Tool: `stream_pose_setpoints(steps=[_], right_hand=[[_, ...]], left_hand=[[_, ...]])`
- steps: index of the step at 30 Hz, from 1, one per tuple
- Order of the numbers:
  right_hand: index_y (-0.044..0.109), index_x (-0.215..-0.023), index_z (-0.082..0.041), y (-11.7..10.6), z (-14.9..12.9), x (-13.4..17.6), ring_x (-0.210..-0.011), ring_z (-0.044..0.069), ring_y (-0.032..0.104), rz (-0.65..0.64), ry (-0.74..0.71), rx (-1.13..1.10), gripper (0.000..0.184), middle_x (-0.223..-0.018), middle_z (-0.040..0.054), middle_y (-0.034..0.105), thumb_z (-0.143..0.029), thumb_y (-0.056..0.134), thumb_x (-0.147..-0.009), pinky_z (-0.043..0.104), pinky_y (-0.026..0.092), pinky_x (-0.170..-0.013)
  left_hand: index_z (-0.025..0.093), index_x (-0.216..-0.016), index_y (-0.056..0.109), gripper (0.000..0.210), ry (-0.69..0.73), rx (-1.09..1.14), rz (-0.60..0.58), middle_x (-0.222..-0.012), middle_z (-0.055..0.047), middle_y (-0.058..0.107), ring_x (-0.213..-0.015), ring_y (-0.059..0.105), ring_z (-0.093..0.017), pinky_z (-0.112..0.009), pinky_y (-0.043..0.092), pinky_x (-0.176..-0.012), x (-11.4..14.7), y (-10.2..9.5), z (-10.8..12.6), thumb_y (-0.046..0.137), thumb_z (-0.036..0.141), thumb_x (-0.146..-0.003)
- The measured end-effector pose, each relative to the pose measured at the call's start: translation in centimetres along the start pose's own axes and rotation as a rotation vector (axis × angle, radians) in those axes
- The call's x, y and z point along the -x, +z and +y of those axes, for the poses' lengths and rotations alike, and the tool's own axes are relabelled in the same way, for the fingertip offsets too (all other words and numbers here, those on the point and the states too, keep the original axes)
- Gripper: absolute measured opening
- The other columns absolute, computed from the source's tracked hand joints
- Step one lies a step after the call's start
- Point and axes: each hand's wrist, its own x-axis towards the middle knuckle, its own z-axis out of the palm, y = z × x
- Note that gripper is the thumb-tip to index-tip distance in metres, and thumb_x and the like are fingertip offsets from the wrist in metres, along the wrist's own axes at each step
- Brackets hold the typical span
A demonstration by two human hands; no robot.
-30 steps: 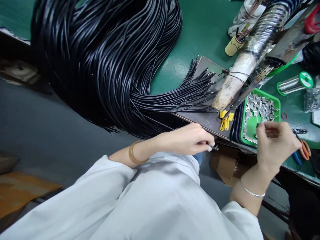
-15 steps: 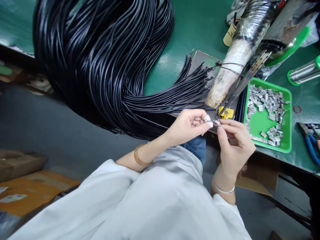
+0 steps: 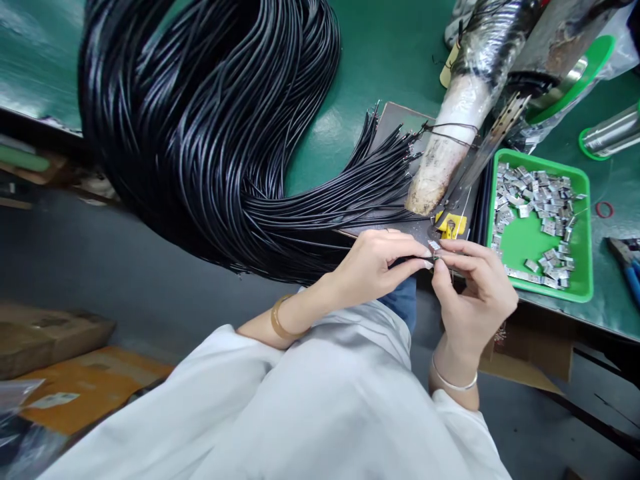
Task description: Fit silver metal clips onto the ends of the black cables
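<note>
My left hand is closed in a pinch on the end of a thin black cable, close above the table edge. Facing it, my right hand pinches a small silvery metal connector between thumb and forefinger, partly covered by the fingertips. The fingertips of both hands almost meet there, and I cannot tell whether cable and connector are joined. Just beyond the fingers is a yellow holder under a metal soldering tip. A large bundle of black cables fans out left of my hands.
A green tray of loose metal connectors stands right of my right hand. Above my hands, a wrapped tube slants down. Blue-handled pliers, a red rubber band and a solder spool lie at the right. Boxes stand on the floor.
My left hand has turned, and its loosely curled fingers have straightened into a pinch on the cable, against my right fingertips. My right hand stays pinched. The view has shifted slightly.
</note>
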Motion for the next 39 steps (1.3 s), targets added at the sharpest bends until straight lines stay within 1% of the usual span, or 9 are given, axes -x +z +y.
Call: stream_pose_setpoints(steps=[2,5,8,11,15,19,27,34,39], right_hand=[[0.071,-0.090,-0.022,0.3,-0.1,0.3,-0.094,0.017,0.071,0.073,-0.116,0.125,0.017,-0.101,0.0021,0.074,-0.010,0.072,-0.080,0.035,0.062,-0.088],[0.071,-0.093,-0.022,1.0,0.0,0.9,-0.093,0.016,0.073,0.124,-0.218,0.215,0.021,-0.104,0.0022,0.074,-0.008,0.072,-0.078,0.032,0.064,-0.085],[0.071,-0.096,-0.022,1.6,0.3,1.3,-0.094,0.015,0.073,0.129,-0.252,0.239,0.025,-0.107,0.0030,0.074,-0.006,0.073,-0.077,0.030,0.064,-0.085],[0.072,-0.095,-0.021,1.5,0.4,1.2,-0.095,0.016,0.072,0.131,-0.208,0.200,0.023,-0.106,0.0032,0.074,-0.007,0.074,-0.078,0.032,0.062,-0.087],[0.073,-0.096,-0.021,0.4,0.3,0.4,-0.094,0.017,0.071,0.124,-0.066,0.090,0.016,-0.100,0.0029,0.075,-0.011,0.070,-0.084,0.037,0.061,-0.086],[0.074,-0.099,-0.022,-0.5,0.4,-0.2,-0.097,0.018,0.071,0.064,0.008,0.023,0.017,-0.102,0.0036,0.074,-0.013,0.067,-0.087,0.037,0.061,-0.084],[0.073,-0.097,-0.023,-0.3,-0.3,-0.3,-0.099,0.017,0.071,-0.107,-0.027,0.085,0.014,-0.103,0.0022,0.074,-0.015,0.067,-0.088,0.036,0.060,-0.090],[0.071,-0.097,-0.020,-0.3,0.3,-0.5,-0.094,0.020,0.073,0.272,-0.176,0.247,0.019,-0.103,0.0042,0.076,-0.008,0.069,-0.083,0.038,0.061,-0.084],[0.067,-0.101,-0.021,0.0,0.4,0.1,-0.090,0.019,0.076,0.151,-0.323,0.128,0.017,-0.102,0.0027,0.077,-0.012,0.063,-0.087,0.032,0.063,-0.076]], left_hand=[[0.012,-0.091,0.073,0.016,0.033,-0.036,0.006,-0.083,-0.006,0.075,-0.072,0.063,-0.010,-0.022,0.047,-0.071,0.3,0.2,0.0,0.059,0.020,-0.094],[0.013,-0.083,0.069,0.024,-0.128,0.045,-0.068,-0.072,-0.001,0.068,-0.060,0.053,-0.007,-0.020,0.041,-0.061,0.6,0.2,0.2,0.054,0.025,-0.098],[0.013,-0.081,0.064,0.025,-0.319,0.233,-0.126,-0.064,0.002,0.061,-0.054,0.046,-0.006,-0.018,0.037,-0.055,0.8,0.0,0.4,0.055,0.030,-0.097],[0.015,-0.098,0.058,0.018,-0.416,0.425,-0.094,-0.065,0.002,0.064,-0.056,0.054,-0.007,-0.018,0.042,-0.057,0.7,-0.1,0.5,0.059,0.033,-0.094],[0.015,-0.109,0.054,0.024,-0.432,0.461,-0.053,-0.064,0.002,0.065,-0.055,0.057,-0.008,-0.018,0.045,-0.058,0.4,-0.1,0.6,0.062,0.029,-0.091],[0.011,-0.089,0.064,0.015,-0.439,0.453,-0.016,-0.062,0.001,0.061,-0.053,0.054,-0.007,-0.018,0.043,-0.054,-0.1,0.0,0.7,0.066,0.026,-0.086],[0.010,-0.079,0.071,0.014,-0.332,0.338,0.001,-0.071,-0.001,0.064,-0.061,0.050,-0.006,-0.017,0.040,-0.054,-0.3,0.1,0.3,0.071,0.025,-0.082],[0.009,-0.084,0.069,0.015,-0.433,0.493,0.038,-0.060,0.004,0.049,-0.053,0.037,-0.004,-0.018,0.031,-0.049,-0.7,0.3,0.4,0.066,0.024,-0.084],[0.010,-0.076,0.064,0.009,-0.444,0.562,0.067,-0.055,0.007,0.041,-0.050,0.030,-0.003,-0.019,0.023,-0.047,-1.2,0.4,0.1,0.065,0.018,-0.079]])
